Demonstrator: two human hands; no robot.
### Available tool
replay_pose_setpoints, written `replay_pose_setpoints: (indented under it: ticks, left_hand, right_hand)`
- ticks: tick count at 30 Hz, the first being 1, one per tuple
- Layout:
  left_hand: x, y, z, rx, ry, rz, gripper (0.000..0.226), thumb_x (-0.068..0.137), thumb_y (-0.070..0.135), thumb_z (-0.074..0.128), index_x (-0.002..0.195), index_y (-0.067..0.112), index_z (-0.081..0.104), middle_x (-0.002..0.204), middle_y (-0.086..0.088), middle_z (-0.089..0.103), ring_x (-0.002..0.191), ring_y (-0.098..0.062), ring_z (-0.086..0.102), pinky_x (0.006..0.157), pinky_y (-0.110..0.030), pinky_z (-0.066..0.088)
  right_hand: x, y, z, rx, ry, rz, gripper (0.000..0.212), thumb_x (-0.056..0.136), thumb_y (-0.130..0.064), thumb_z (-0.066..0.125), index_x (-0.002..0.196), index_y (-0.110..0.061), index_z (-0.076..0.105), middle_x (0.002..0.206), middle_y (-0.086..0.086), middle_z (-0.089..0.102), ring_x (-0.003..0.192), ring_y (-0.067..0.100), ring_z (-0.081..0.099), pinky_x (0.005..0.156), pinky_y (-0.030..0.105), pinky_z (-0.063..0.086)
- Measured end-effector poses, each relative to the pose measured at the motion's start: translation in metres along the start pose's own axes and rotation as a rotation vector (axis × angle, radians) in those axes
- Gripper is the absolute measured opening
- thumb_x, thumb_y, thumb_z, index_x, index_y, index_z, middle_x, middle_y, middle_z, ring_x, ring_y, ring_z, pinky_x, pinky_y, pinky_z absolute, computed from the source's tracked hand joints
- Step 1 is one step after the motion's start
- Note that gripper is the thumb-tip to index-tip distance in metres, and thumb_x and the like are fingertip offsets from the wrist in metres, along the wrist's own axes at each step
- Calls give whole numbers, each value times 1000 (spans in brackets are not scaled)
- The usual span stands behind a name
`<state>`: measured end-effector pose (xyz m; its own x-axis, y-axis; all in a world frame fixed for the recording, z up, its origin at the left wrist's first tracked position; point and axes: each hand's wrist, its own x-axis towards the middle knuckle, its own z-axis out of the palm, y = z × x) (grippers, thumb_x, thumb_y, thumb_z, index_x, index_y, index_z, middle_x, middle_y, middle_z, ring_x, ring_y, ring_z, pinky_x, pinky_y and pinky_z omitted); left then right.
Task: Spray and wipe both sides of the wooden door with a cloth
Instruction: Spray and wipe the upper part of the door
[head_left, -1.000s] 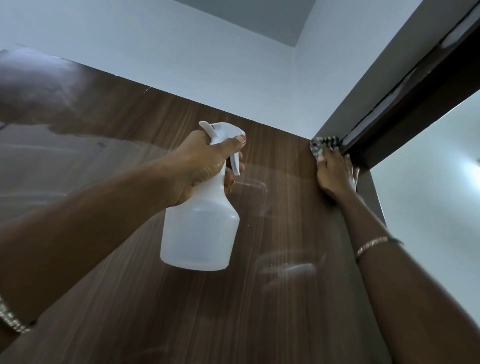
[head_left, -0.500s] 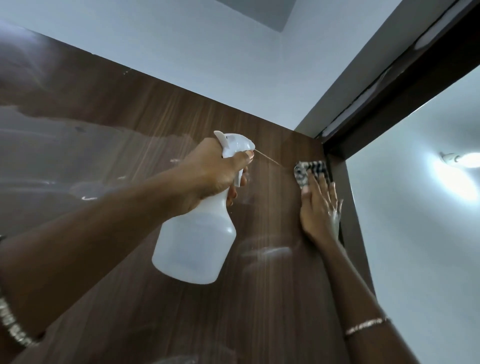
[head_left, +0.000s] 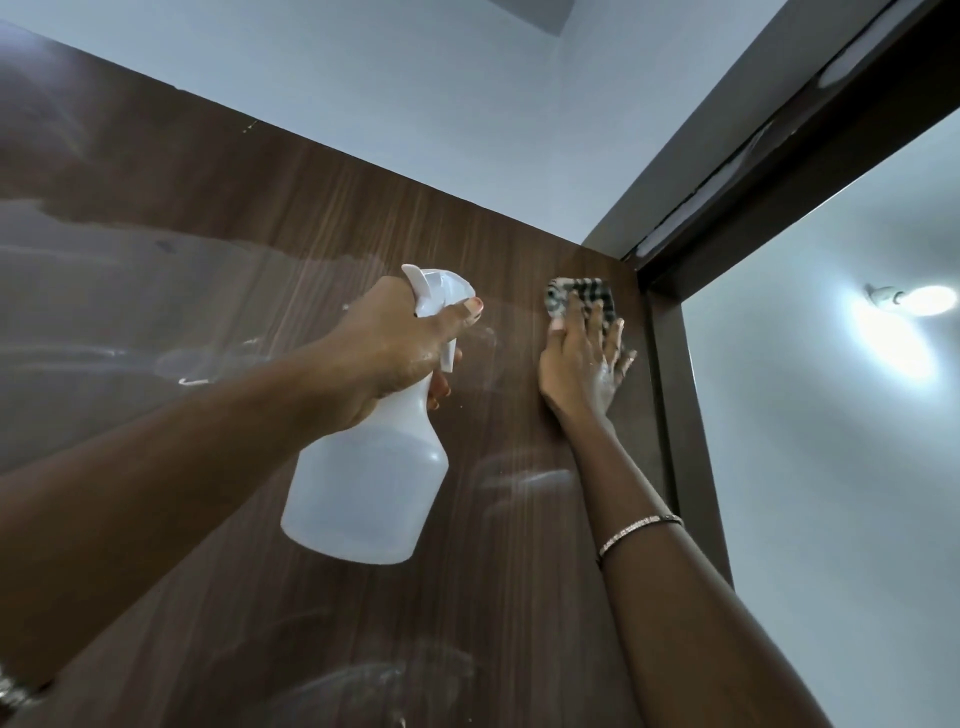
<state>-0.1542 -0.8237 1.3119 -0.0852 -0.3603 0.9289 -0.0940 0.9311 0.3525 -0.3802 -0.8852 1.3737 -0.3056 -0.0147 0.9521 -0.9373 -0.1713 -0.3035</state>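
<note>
Wooden door (head_left: 311, 218) fills most of the head view, seen from below, with its upper corner close to the dark door frame (head_left: 675, 415). A white spray bottle (head_left: 374, 483) is gripped by the left hand (head_left: 395, 353): the fingers are curled round the neck and trigger, and the nozzle is aimed towards the corner. A checkered cloth (head_left: 587, 291) is pressed flat against the panel by the right hand (head_left: 582, 369), just beside the frame; its fingers (head_left: 595, 322) are straight and spread over the cloth, not clenched.

Wet, shiny streaks are seen on the left part of the panel and lower down, so it is judged that this face is already sprayed in large part and that the wiping is now at the top corner. The drier band along the top edge is probably left to be wiped. The other face is not shown, so whether it is done cannot be told.
</note>
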Motion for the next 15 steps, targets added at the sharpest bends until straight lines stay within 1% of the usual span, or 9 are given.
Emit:
replay_pose_setpoints:
  ticks: [2, 4, 6, 8, 10, 12, 15]
  left_hand:
    - [-3, -2, -3, -4, 10, -14, 35, 95, 47, 57, 114, 19, 62, 84, -7, 68, 55, -16, 64, 42, -22, 49]
    - [-3, -4, -2, -16, 13, -19, 33, 95, 46, 57, 111, 17, 64, 80, -9, 68, 52, -16, 63, 43, -24, 50]
    - [-2, -4, 0, 10, 32, -38, 35, 95, 47, 57, 114, 18, 62, 81, -10, 67, 56, -18, 64, 43, -23, 49]
    - [0, -5, 1, 24, 41, -52, 36, 94, 48, 57, 116, 19, 61, 84, -9, 68, 59, -19, 65, 43, -23, 49]
    - [1, -7, -1, 31, 42, -47, 36, 94, 48, 55, 114, 20, 62, 88, -6, 68, 63, -19, 65, 43, -21, 49]
    - [1, -8, -5, 57, 38, -31, 35, 95, 49, 52, 114, 21, 62, 92, -4, 68, 70, -20, 66, 43, -16, 48]
    - [1, -8, -9, 113, 45, -10, 37, 96, 50, 51, 112, 19, 62, 89, -1, 66, 68, -18, 64, 42, -13, 45]
  right_hand:
    - [-14, -22, 10, -8, -21, -153, 54, 111, -37, 30, 164, -34, 18, 173, -2, 5, 159, 28, -5, 126, 57, -9]
    - [-29, -37, 15, -7, -66, -316, 53, 112, -38, 26, 164, -34, 17, 173, -2, 5, 159, 26, -7, 125, 53, -10]
    - [-33, -36, 13, -16, -114, -412, 52, 112, -40, 22, 164, -36, 16, 173, -4, 5, 159, 23, -7, 125, 50, -9]
    - [-22, -17, 8, -39, -126, -453, 52, 111, -44, 17, 163, -39, 16, 173, -6, 7, 159, 21, -4, 126, 50, -6]
    - [-6, 11, 2, -33, -102, -383, 54, 109, -48, 15, 163, -42, 15, 173, -9, 6, 159, 21, -1, 127, 53, -4]
    - [6, 42, -7, -27, -64, -203, 52, 111, -45, 18, 163, -42, 13, 173, -10, 3, 159, 20, -2, 127, 55, -2]
    - [8, 69, -21, 63, 4, 87, 51, 113, -36, 27, 163, -37, 20, 173, -5, 6, 160, 23, -2, 128, 52, -1]
